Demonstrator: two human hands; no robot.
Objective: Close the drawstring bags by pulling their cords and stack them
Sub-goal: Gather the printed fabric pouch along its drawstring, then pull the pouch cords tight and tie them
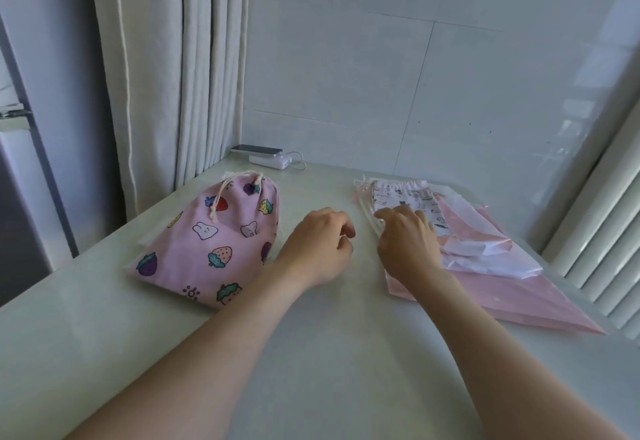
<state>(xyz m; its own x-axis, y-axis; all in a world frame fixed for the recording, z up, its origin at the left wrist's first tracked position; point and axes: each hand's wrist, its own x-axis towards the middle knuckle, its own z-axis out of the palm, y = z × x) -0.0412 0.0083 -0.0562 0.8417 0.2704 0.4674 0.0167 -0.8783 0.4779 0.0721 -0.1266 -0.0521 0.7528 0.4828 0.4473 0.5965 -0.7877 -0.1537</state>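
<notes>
A pink drawstring bag printed with strawberries and rabbits lies on the left of the table, its mouth gathered and its cream cord lying on top. On the right lies a pile of flat bags: a white bag with small black prints on top, white and pink ones beneath. My left hand hovers between the two, fingers loosely curled, holding nothing. My right hand rests on the left edge of the pile, fingertips touching the white printed bag and the cords beside it.
The pale green table stands in a corner against a tiled wall. A phone on a white power bank with a cable sits at the back. Curtains hang at the left, a white radiator at the right.
</notes>
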